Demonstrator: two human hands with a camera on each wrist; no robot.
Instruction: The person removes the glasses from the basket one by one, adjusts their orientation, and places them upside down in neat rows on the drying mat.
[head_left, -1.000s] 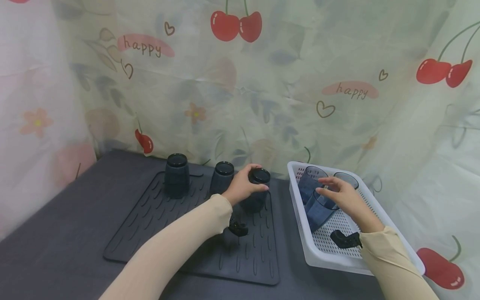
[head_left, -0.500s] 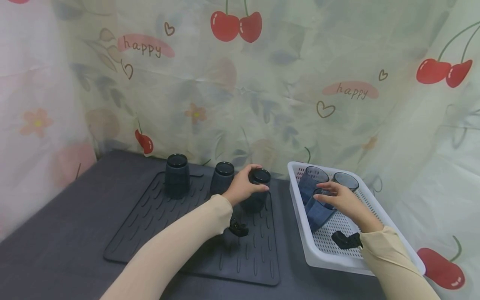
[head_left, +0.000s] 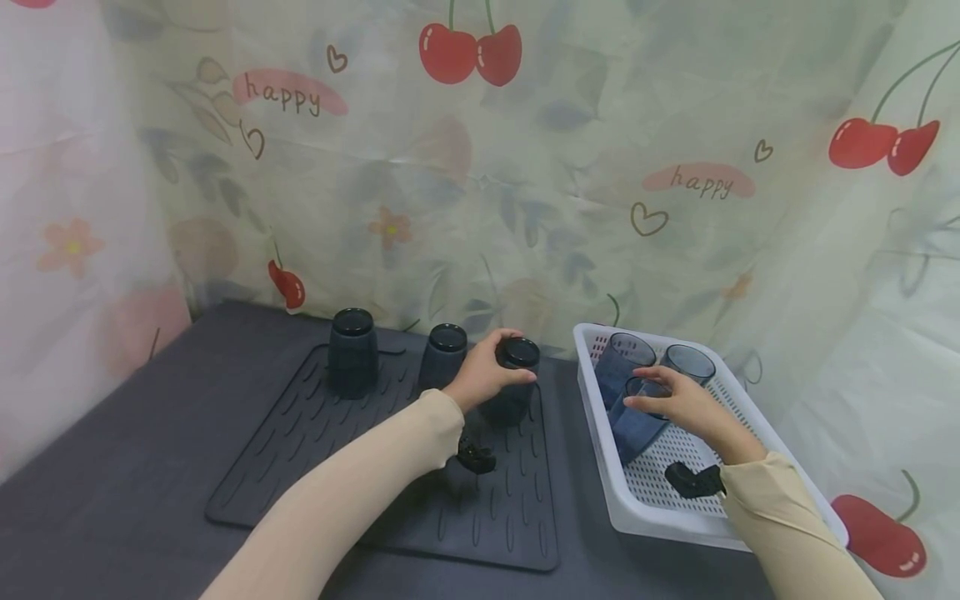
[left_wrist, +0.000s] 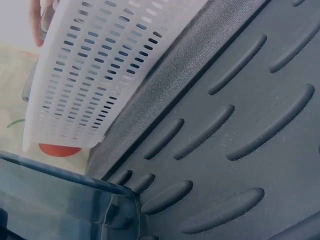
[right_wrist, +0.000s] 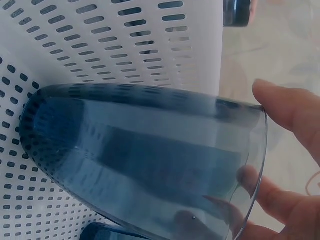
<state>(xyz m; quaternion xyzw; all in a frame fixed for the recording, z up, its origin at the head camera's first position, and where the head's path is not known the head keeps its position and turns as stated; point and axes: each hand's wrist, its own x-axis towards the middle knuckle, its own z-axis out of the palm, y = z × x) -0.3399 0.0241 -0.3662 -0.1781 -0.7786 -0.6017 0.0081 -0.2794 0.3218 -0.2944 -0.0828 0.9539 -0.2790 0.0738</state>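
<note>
On the dark ribbed drying mat (head_left: 480, 517), my left hand (head_left: 483, 372) grips an upside-down dark blue drinking glass (head_left: 510, 407) near its base. Part of that glass fills the lower left of the left wrist view. Over the white perforated basket (head_left: 630, 500), my right hand (head_left: 686, 406) holds the rim of a blue drinking glass (right_wrist: 150, 145) that leans in it, open end up. The right wrist view has the thumb (right_wrist: 285, 102) at one side of the rim and fingers at the other. Two more glasses, a left one (head_left: 621, 367) and a right one (head_left: 690, 362), stand behind it.
Two more upside-down glasses, one at the far left (head_left: 353, 354) and one in the middle (head_left: 442, 358), stand along the mat's back. A printed curtain (head_left: 525, 167) closes off the back and sides. The basket wall rises right of the mat.
My right hand has come down a little and leftward onto the rim of the front glass in the basket. My left hand stays on its glass.
</note>
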